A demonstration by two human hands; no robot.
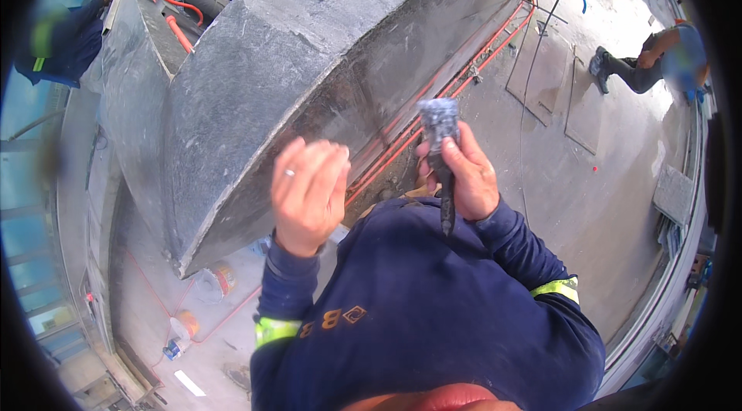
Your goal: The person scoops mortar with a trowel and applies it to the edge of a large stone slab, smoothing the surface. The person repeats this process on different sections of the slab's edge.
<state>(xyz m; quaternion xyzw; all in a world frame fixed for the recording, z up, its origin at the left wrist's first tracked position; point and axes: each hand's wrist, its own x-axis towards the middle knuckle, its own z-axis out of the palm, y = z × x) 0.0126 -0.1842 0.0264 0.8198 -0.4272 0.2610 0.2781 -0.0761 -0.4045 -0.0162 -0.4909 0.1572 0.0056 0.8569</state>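
A paintbrush with a black handle and pale grey, clotted bristles stands bristles-up in front of me. My right hand is closed around it, thumb laid along the base of the bristles. To its left, my left hand is raised with nothing seen in it, its fingers held up loosely and slightly bent. That hand is a little blurred and wears a ring. Behind it rises a large grey concrete block with a sharp long edge; whether the hand touches that edge I cannot tell.
Orange-red conduits run along the foot of the concrete. Black cables and flat panels lie on the floor at right, where a person sits or crouches. Another person is at far left. Buckets stand at lower left.
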